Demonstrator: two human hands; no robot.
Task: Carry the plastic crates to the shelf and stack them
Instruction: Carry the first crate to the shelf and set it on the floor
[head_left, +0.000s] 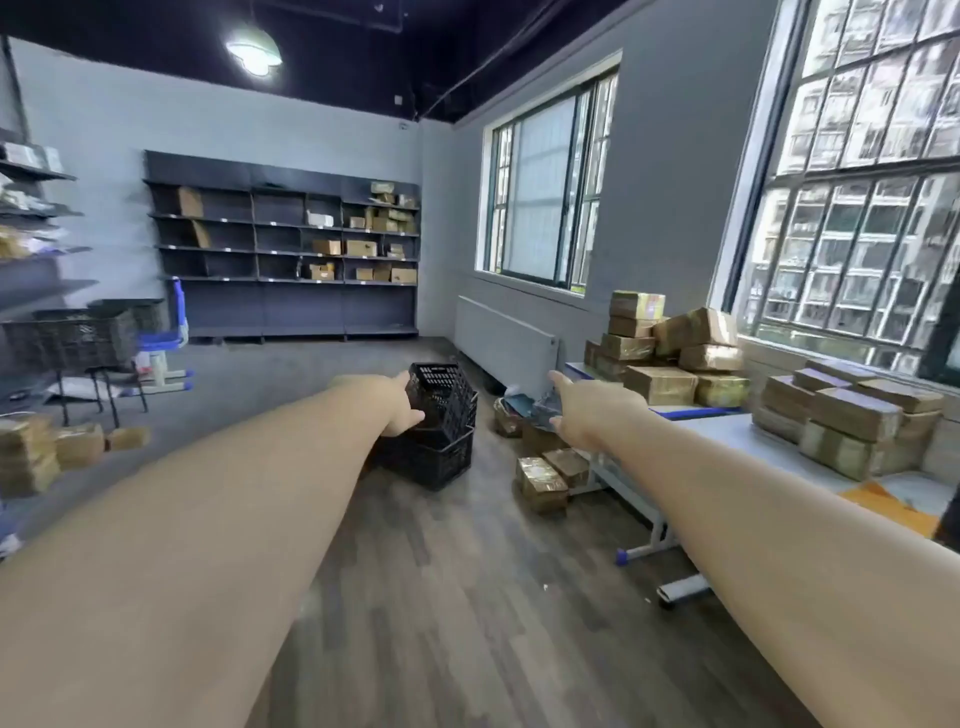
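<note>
**Hands at the Crate Stack**

Head view: Your left hand (402, 410) grips the rim of the tilted top crate (441, 397), which sits skewed in the lower crate (434, 460) on the floor. Your right hand (587, 413) is spread wide, holding nothing, near the surface (727, 431) carrying wrapped boxes (660, 384). The shelf (283, 244) stands against the far wall, well apart.

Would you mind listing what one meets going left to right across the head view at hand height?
Black basket on a stand → left hand → tilted top crate on the lower crate → right hand → wrapped boxes on the table.
</note>
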